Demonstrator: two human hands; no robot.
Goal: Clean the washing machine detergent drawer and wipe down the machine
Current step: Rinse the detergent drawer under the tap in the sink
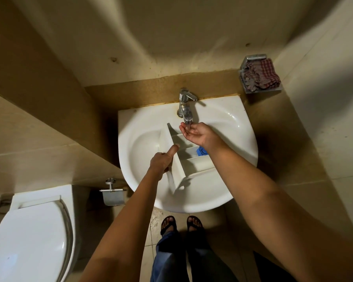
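Observation:
A white detergent drawer [183, 159] with several compartments and a blue insert [202, 151] lies tilted inside the white sink [228, 119]. My left hand [161, 161] grips the drawer's front panel, thumb laid along its top edge. Palm up and fingers loosely cupped, my right hand [194, 133] sits right under the spout of the chrome tap [185, 106], above the drawer's far compartment. Whether water runs is hard to tell.
A red checked cloth [261, 75] lies in a metal wall tray at the upper right. A toilet [33, 235] with its lid down stands at the lower left, a metal paper holder [112, 193] beside it. My sandalled feet [181, 224] stand under the sink.

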